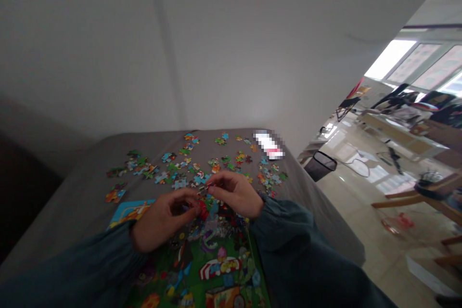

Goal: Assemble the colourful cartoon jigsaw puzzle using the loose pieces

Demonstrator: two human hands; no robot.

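Observation:
A partly assembled jigsaw puzzle (209, 245) with a colourful cartoon picture on green lies in front of me. Over its far edge, my right hand (236, 195) pinches a small puzzle piece (202, 189) between thumb and fingertips. My left hand (168, 219) is just left of it, low over the puzzle's upper part, with thumb and fingers curled together. What lies between the left fingertips, if anything, is hidden. Loose puzzle pieces (176, 166) are scattered beyond both hands. A blue and orange picture corner (132, 207) shows beside my left hand.
A grey cloth (86, 178) covers the table, which stands against a pale wall (216, 57). A bright, pixelated phone-like object (269, 145) lies at the far right corner. On the floor to the right are a dark mesh bin (320, 166) and wooden chair legs (404, 200).

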